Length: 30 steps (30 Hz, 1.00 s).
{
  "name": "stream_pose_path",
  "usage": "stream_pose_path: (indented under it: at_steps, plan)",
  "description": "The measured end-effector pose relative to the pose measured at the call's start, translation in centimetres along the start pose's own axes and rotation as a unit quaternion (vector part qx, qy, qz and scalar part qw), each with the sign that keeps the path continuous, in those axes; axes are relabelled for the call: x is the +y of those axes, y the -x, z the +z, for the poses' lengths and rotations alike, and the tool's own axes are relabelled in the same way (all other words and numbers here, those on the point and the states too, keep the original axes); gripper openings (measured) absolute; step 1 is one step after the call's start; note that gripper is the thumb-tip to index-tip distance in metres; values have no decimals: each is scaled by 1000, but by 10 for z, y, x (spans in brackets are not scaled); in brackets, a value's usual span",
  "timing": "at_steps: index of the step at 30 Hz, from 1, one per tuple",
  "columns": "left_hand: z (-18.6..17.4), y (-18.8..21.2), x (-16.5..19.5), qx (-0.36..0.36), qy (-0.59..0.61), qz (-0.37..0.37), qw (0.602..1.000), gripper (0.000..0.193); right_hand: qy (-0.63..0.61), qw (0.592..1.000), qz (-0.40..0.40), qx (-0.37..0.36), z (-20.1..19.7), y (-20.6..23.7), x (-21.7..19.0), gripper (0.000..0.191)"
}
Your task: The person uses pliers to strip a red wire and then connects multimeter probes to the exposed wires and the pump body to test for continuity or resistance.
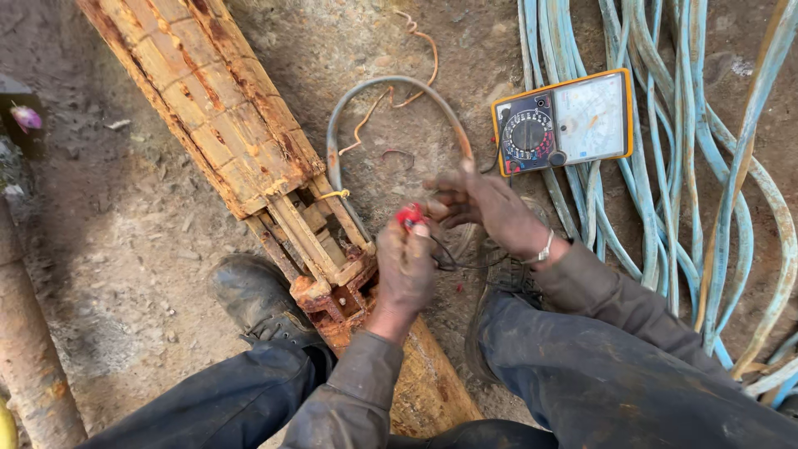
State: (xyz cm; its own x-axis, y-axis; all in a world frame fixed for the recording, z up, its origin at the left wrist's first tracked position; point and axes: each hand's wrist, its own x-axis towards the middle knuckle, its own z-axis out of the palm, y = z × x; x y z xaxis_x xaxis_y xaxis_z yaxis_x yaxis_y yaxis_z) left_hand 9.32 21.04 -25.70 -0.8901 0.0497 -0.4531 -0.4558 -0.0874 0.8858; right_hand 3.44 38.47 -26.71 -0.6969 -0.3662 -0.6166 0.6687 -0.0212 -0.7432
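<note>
My left hand (406,268) grips a small red probe (409,216) by its tip, just right of a rusty orange metal core (241,125) that lies slanted across the dirt. My right hand (486,208) hovers beside it with fingers spread, touching thin dark leads (449,258) near the probe. A grey cable (391,83) loops out of the core's rusted end (332,295) toward my right hand. An orange-framed analogue meter (564,121) lies on the ground just past my right hand.
Pale blue hoses (690,166) lie coiled at the right. My black boot (258,299) rests left of the core's end. A rusty pipe (25,349) runs along the left edge. Bare copper wire (416,58) curls on the dirt.
</note>
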Motion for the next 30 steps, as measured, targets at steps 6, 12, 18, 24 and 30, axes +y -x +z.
stream_pose_path:
  at_steps: [6,12,18,24,30]
  plan:
    - [8,4,16,-23,-41,81,996,33,-169,980,-16,102,21,-21,-21,46]
    - [8,6,19,-5,-81,68,994,32,-100,968,-131,188,14,26,-30,44]
    - [17,5,19,-10,-95,99,990,30,269,907,-306,107,16,65,-30,17]
    - [16,6,18,-27,-119,93,988,36,358,868,-318,132,26,72,-40,19]
    - [16,7,17,-43,-123,96,987,41,361,878,-283,134,26,73,-43,17]
